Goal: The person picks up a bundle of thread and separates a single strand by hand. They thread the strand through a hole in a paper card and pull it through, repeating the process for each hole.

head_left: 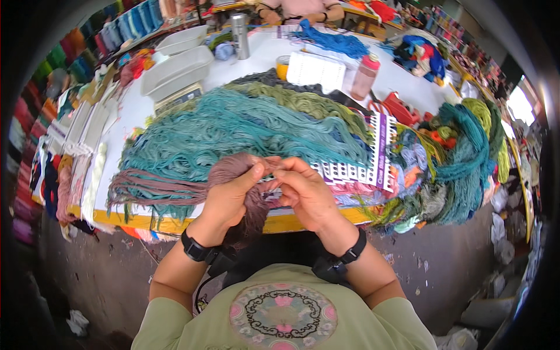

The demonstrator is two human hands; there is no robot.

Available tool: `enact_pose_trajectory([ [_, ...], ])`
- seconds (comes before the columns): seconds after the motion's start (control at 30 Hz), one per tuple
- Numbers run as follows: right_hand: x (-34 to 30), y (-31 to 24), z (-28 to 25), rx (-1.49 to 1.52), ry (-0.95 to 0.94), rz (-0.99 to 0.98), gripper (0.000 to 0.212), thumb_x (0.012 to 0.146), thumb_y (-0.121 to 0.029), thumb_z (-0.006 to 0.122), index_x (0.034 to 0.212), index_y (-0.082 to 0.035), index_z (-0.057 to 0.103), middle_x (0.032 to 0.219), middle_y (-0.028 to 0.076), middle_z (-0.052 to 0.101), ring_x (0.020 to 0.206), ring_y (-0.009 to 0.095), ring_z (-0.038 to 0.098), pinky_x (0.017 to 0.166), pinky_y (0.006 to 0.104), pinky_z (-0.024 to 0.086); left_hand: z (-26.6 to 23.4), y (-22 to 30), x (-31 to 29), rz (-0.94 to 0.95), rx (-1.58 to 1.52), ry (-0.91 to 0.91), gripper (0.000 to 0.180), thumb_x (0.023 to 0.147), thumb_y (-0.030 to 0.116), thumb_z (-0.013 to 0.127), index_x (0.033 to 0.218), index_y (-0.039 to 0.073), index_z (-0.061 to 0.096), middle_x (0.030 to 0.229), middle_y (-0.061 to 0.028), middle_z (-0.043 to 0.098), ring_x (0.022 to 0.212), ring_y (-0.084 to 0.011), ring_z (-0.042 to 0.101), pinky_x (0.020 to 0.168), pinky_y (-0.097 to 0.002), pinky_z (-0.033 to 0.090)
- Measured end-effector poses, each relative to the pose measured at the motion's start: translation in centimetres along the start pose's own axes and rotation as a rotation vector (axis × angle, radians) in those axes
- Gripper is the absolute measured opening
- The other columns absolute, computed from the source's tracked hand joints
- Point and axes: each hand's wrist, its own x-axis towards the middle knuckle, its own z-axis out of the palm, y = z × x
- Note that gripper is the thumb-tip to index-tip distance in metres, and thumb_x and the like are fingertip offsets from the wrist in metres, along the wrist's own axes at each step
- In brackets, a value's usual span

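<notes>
Mauve yarn (229, 167) partly hides the left hand (228, 202), the top edge a co-worker (298, 8)

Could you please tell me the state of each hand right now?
Left hand: closed, holding the mauve yarn skein.
Right hand: closed, pinching at the same skein.

A white table (271, 52) with a yellow near edge carries the things. A broad heap of teal yarn (251, 122) covers its near middle, with olive yarn (297, 104) along the heap's far side. A tangle of mixed-colour yarn (461, 160) fills the near right and spills over the edge. Farther off stand a metal flask (240, 38) on the left and a pink bottle (365, 79) on the right; blue yarn (335, 42) lies at the far side.
</notes>
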Motion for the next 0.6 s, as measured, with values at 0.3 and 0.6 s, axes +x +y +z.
enact_pose_trajectory([
  [0.3, -2.3, -0.4, -1.2, -0.449, 0.032, -0.01, 0.013, 0.095, -0.022, 0.057, 0.1, -0.011, 0.058, 0.077, -0.003, 0.054, 0.059, 0.004, 0.048, 0.053, 0.02, 0.041, -3.4, 3.1, -0.8, -0.104, 0.018, 0.05, 0.014, 0.095, 0.014, 0.054, 0.092, 0.002, 0.061, 0.1, -0.0151, 0.067, 0.087, -0.0198, 0.064, 0.068, -0.0295, 0.051],
  [0.6, -14.6, -12.2, -21.3, 0.108, 0.547, -0.536, 0.01, 0.094, -0.011, 0.057, 0.101, -0.01, 0.051, 0.074, -0.004, 0.044, 0.064, 0.006, 0.041, 0.054, 0.0189, 0.039, -30.2, 10.3, -8.8, 0.247, -0.252, 0.756, 0.019, 0.095, 0.007, 0.049, 0.108, -0.005, 0.056, 0.07, 0.0026, 0.05, 0.05, -0.0033, 0.037, 0.043, -0.016, 0.029],
])
